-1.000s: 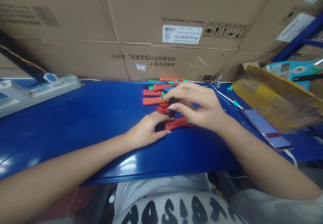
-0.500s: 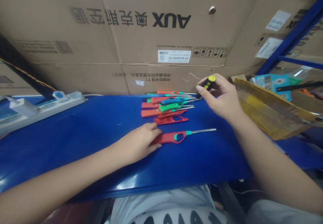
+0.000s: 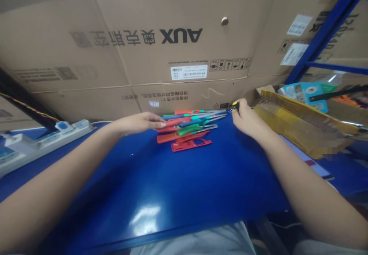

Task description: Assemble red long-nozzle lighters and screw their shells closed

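Showed a heap of lighters [image 3: 191, 129] near the far edge of a blue table [image 3: 163, 190], with red, orange, green and blue handles overlapping and metal nozzles pointing right. Included, at the near side of the heap, a flat red shell [image 3: 182, 146], just in front of an orange-red lighter [image 3: 166, 137]. Placed the left hand [image 3: 140, 124] at the heap's left end, with thumb and fingers close together over red handles; could not tell, given blur and overlap, whether gripping one or merely touching. Curled the right hand [image 3: 245, 118] around a black-and-yellow screwdriver [image 3: 236, 105], just beyond the nozzles and mostly covered by fingers. Bounded the heap closely behind with a cardboard wall [image 3: 129, 63], bearing inverted print. Confined the right side with a yellow-taped carton [image 3: 284, 119] and a phone [image 3: 304, 157], partly covered by the right forearm. Set a white power strip [image 3: 60, 142] well to the left.

Differed from half a second earlier: shifted the left hand from a red lighter lying separately in front of the shell to the heap, removed that lighter from its spot, and exposed more of the phone.
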A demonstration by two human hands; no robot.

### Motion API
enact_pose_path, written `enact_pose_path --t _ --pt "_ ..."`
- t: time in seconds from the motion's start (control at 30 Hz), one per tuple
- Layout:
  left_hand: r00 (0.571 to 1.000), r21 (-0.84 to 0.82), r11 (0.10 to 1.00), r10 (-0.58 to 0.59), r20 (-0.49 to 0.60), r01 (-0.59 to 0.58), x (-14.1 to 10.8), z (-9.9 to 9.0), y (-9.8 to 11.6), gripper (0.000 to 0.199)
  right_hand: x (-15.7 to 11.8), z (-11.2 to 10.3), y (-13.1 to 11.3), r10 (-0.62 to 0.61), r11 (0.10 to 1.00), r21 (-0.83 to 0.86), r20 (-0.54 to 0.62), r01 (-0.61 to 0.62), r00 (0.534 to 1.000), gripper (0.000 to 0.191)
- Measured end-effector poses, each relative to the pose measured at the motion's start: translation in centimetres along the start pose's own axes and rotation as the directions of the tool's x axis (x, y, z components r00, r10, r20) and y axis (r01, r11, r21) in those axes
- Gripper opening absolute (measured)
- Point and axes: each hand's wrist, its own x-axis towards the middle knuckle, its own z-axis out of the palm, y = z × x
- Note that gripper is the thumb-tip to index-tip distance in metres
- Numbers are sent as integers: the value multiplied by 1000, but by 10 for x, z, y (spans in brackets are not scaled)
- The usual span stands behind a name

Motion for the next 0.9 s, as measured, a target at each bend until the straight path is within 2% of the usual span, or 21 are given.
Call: enact_pose_path --t 0.13,0.27,0.47,0.57,0.63,0.7,0.77,0.83,0.9 --pt "971 222 975 61 -230 -9 31 0 1 44 -1 12 3 42 994 -106 202 -20 979 32" --pt "916 344 939 150 -372 -14 60 10 -5 31 -3 23 8 63 982 -190 338 3 939 30" --pt "849 439 895 287 -443 -74 80 23 -17 27 -1 31 9 24 970 -238 306 52 952 40" --pt "813 460 882 340 -473 -101 73 25 -17 28 -3 32 5 -54 972 -211 239 106 969 43" --pt "792 470 875 366 -488 -115 62 26 -13 30 -7 31 -2 -166 967 -158 203 199 965 43" --pt "785 479 868 387 -485 -132 45 28 -9 30 -12 31 -12 -311 940 -83 193 332 930 37" --pt "780 477 867 396 -485 -144 26 34 -4 27 -17 32 -21 -484 873 15 169 488 859 28" --pt "799 453 869 410 -440 -196 8 43 1 27 -22 37 -29 -620 785 81 117 615 776 24" --pt "827 476 834 460 -324 -278 -6 55 6 26 -26 42 -35 -685 728 104 90 677 723 23"
